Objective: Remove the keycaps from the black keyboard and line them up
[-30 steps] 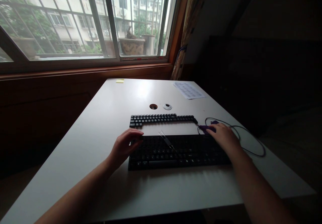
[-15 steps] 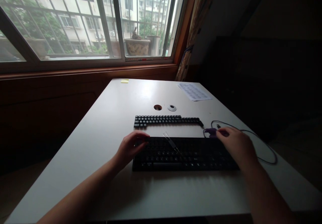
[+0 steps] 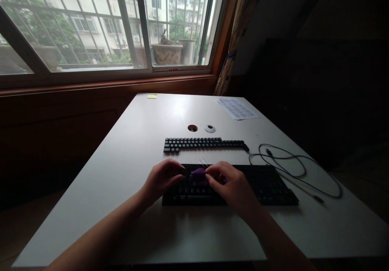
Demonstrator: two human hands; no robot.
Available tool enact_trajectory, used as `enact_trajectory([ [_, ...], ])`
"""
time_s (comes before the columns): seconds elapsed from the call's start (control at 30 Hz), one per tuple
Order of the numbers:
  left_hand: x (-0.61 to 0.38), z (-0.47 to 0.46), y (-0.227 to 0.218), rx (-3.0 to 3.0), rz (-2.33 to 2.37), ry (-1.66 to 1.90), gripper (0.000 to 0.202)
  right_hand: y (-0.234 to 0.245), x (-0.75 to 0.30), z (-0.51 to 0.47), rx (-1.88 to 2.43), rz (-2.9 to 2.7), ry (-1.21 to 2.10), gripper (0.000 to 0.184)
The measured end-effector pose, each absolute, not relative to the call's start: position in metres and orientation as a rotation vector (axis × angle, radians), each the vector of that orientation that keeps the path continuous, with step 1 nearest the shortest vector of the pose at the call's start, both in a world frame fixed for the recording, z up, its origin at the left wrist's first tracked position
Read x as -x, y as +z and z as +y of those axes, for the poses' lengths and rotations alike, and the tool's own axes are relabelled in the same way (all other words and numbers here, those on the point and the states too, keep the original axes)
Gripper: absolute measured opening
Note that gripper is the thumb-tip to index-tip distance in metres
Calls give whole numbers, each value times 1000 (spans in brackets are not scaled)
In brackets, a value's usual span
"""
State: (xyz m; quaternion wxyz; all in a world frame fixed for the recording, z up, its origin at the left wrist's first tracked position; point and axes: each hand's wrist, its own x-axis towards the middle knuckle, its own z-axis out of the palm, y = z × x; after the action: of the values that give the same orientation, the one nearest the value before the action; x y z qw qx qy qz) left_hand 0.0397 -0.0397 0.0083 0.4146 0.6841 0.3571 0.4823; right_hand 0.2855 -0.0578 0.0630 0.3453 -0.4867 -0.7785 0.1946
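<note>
A black keyboard (image 3: 267, 181) lies on the white table, with many keys off its upper part. Over its left end my left hand (image 3: 165, 177) is closed in a pinch on a small dark piece that looks like a keycap (image 3: 182, 171). My right hand (image 3: 227, 179) pinches a purple cloth (image 3: 198, 175) above the middle of the keyboard, close to the left fingertips. A wire keycap puller (image 3: 203, 162) rests on the keyboard, mostly hidden behind the cloth and hand. Loose keycaps (image 3: 197, 143) stand in rows behind the keyboard.
A black cable (image 3: 304, 157) loops on the table at the right, and a thin brush (image 3: 317, 198) lies beside the keyboard. Farther back are a round hole (image 3: 192, 128), its white cover (image 3: 209, 129), printed papers (image 3: 238, 108) and a yellow note pad (image 3: 152, 96).
My right hand has moved left from the cable side, carrying the purple cloth to the middle of the keyboard. The brush at the right has come into view. My left hand has hardly moved.
</note>
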Motion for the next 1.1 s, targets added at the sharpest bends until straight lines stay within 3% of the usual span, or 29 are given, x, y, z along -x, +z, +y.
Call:
enact_trajectory([
  [0.2,-41,-42,10,-1776,928,1191,22,66,-259,-52,1117,-1960,679,5],
  [0.4,-42,-41,9,-1759,963,1182,21,42,-247,-46,949,-1913,798,15],
  [0.57,-43,-40,7,-1706,971,1162,20,27,-246,-43,919,-1858,808,22],
  [1.1,-42,-39,14,-1741,957,1093,20,17,-248,-43,976,-1788,694,20],
])
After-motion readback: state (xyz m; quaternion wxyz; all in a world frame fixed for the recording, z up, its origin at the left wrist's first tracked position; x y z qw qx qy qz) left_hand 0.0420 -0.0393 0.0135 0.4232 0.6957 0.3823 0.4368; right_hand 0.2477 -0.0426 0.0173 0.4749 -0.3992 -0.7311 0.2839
